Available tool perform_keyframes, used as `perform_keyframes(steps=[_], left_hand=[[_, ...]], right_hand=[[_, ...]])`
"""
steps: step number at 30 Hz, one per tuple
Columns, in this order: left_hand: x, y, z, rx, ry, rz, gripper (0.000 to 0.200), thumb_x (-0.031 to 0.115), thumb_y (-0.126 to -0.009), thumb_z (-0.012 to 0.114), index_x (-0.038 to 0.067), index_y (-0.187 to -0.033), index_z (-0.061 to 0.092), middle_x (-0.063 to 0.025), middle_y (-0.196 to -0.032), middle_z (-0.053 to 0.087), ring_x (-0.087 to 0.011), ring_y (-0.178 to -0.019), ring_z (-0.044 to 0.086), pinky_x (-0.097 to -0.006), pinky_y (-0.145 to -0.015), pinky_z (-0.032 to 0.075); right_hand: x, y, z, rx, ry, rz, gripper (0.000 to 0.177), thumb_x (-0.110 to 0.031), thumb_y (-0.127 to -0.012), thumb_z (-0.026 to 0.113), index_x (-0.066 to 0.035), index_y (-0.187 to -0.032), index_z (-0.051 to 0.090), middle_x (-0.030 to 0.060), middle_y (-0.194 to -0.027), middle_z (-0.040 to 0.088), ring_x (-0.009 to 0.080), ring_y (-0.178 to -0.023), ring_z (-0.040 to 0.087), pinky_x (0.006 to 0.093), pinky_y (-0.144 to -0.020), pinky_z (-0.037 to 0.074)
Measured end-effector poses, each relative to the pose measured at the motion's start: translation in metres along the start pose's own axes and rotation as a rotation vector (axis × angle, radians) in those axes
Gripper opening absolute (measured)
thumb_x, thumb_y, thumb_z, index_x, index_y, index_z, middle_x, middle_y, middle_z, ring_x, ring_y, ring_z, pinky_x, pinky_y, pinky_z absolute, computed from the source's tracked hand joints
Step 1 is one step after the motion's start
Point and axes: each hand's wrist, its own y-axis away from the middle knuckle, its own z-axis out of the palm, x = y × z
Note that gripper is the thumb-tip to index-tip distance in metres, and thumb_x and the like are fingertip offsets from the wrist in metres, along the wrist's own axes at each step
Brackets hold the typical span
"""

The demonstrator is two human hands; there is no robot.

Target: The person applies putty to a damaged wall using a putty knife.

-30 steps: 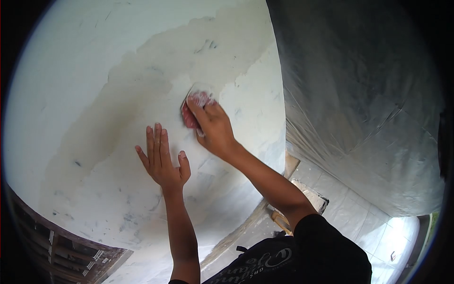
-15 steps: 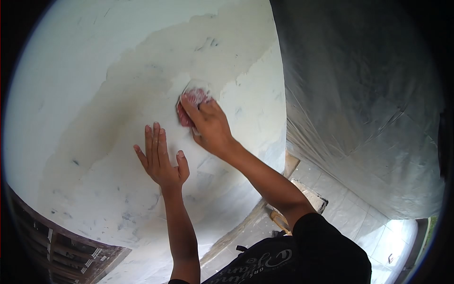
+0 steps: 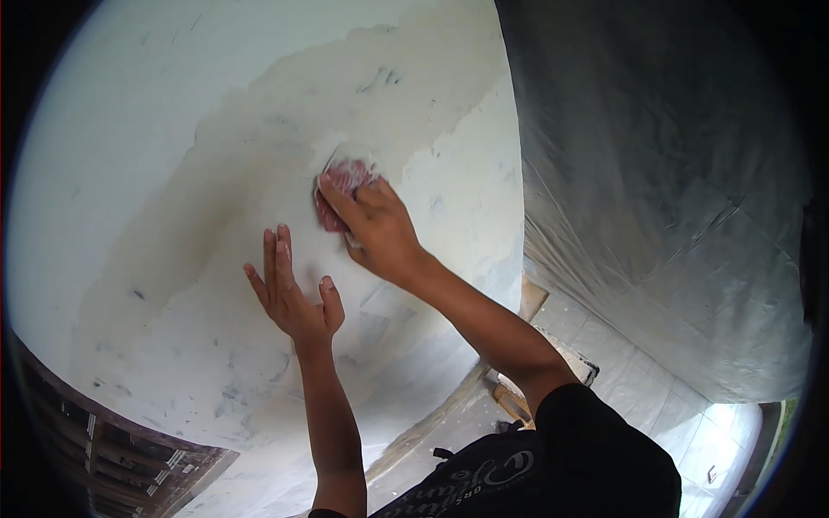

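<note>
A large, curved whitish wall (image 3: 164, 112) fills most of the view, with a greyish-beige patch across it and several dark scuffs. Pressed to its middle is a reddish piece of sandpaper (image 3: 332, 215) with white dust on it. My right hand (image 3: 380, 224) is closed over the sandpaper, thumb lying across its face. Lower and to the left, my left hand (image 3: 298, 298) is open, fingers stretched out and thumb apart, against or just off the wall; exact contact cannot be told. Nothing is in it.
A grey plastic sheet (image 3: 656, 198) hangs along the right side. Pale floor tiles (image 3: 622, 363) lie below it, with a whitish board or box (image 3: 566, 354) near my right arm. At lower left there is a dark brown slatted frame (image 3: 112, 449).
My right hand and the sandpaper have shifted slightly left across the wall. The left hand stays in nearly the same place, its fingers a little differently spread.
</note>
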Motion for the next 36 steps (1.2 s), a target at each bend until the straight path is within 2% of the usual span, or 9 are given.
perform_keyframes(steps=[6,10,12,16,21,28,32,34,36], left_hand=[[-0.001,0.001,-0.001,-0.005,0.001,-0.008,0.052,0.03,-0.1,0.039,0.006,-0.146,0.036,-0.0164,-0.14,0.057,-0.035,-0.136,0.047,-0.0566,-0.118,0.014],[-0.001,0.0,0.0,0.0,-0.007,-0.004,0.052,0.029,-0.1,0.038,0.005,-0.145,0.036,-0.0162,-0.139,0.057,-0.0351,-0.136,0.047,-0.0557,-0.118,0.014],[-0.001,0.0,0.0,0.003,-0.013,0.003,0.052,0.029,-0.1,0.038,0.005,-0.145,0.036,-0.0162,-0.139,0.057,-0.0352,-0.136,0.047,-0.0553,-0.118,0.014],[0.0,0.0,-0.001,-0.002,-0.03,0.007,0.053,0.028,-0.098,0.04,0.004,-0.145,0.037,-0.016,-0.138,0.058,-0.0346,-0.135,0.048,-0.0529,-0.119,0.014],[-0.003,0.003,0.0,-0.015,-0.045,-0.008,0.054,0.028,-0.096,0.041,0.004,-0.145,0.037,-0.0154,-0.136,0.06,-0.0337,-0.135,0.049,-0.0511,-0.12,0.013],[0.001,0.001,0.001,-0.003,-0.027,-0.01,0.052,0.029,-0.1,0.038,0.006,-0.146,0.036,-0.0161,-0.138,0.058,-0.0341,-0.137,0.046,-0.0553,-0.118,0.014],[-0.001,0.001,0.001,0.002,-0.041,-0.003,0.055,0.027,-0.095,0.042,0.005,-0.146,0.036,-0.014,-0.137,0.06,-0.0337,-0.135,0.048,-0.0515,-0.12,0.013],[-0.001,0.002,0.001,-0.006,-0.048,-0.006,0.055,0.027,-0.095,0.042,0.005,-0.146,0.037,-0.0143,-0.136,0.06,-0.0339,-0.135,0.048,-0.0515,-0.12,0.013],[-0.002,0.002,0.0,-0.019,-0.06,-0.006,0.055,0.027,-0.095,0.042,0.005,-0.145,0.037,-0.0146,-0.136,0.06,-0.0341,-0.135,0.048,-0.0515,-0.12,0.013]], right_hand=[[-0.025,0.053,-0.022,-0.014,-0.139,0.028,0.076,0.006,-0.056,0.071,0.003,-0.131,0.058,0.0068,-0.074,0.052,0.0216,-0.069,0.047,0.0342,-0.071,0.041],[0.02,-0.011,-0.024,0.282,0.047,0.068,0.073,0.014,-0.061,0.066,0.001,-0.131,0.055,0.005,-0.072,0.055,0.0227,-0.063,0.049,0.0335,-0.071,0.041],[0.028,-0.031,-0.013,0.293,0.047,0.092,0.073,0.013,-0.06,0.066,0.001,-0.131,0.055,0.0059,-0.074,0.058,0.0232,-0.068,0.052,0.0342,-0.072,0.04],[0.001,-0.014,0.003,0.03,-0.061,-0.099,0.077,0.008,-0.056,0.07,0.003,-0.132,0.056,0.0076,-0.075,0.056,0.0223,-0.07,0.047,0.0339,-0.072,0.038],[-0.022,0.042,-0.017,0.087,-0.137,-0.024,0.07,0.01,-0.056,0.069,0.003,-0.125,0.062,0.0059,-0.073,0.053,0.0214,-0.065,0.047,0.0337,-0.068,0.038],[0.041,-0.007,-0.014,0.268,0.077,0.121,0.073,0.008,-0.06,0.07,0.004,-0.131,0.055,0.0063,-0.076,0.058,0.024,-0.071,0.05,0.0362,-0.072,0.038],[-0.004,0.039,0.002,-0.045,-0.102,0.036,0.075,0.005,-0.058,0.071,0.004,-0.131,0.055,0.0059,-0.077,0.06,0.0222,-0.074,0.051,0.0357,-0.074,0.039],[-0.028,0.069,-0.003,-0.056,-0.154,-0.015,0.076,0.004,-0.056,0.072,0.005,-0.13,0.057,0.0059,-0.079,0.063,0.0211,-0.074,0.051,0.0356,-0.074,0.04],[-0.027,0.071,-0.01,0.0,-0.169,-0.024,0.075,0.01,-0.055,0.068,0.004,-0.129,0.059,0.0067,-0.074,0.053,0.0217,-0.069,0.049,0.0355,-0.069,0.039]])
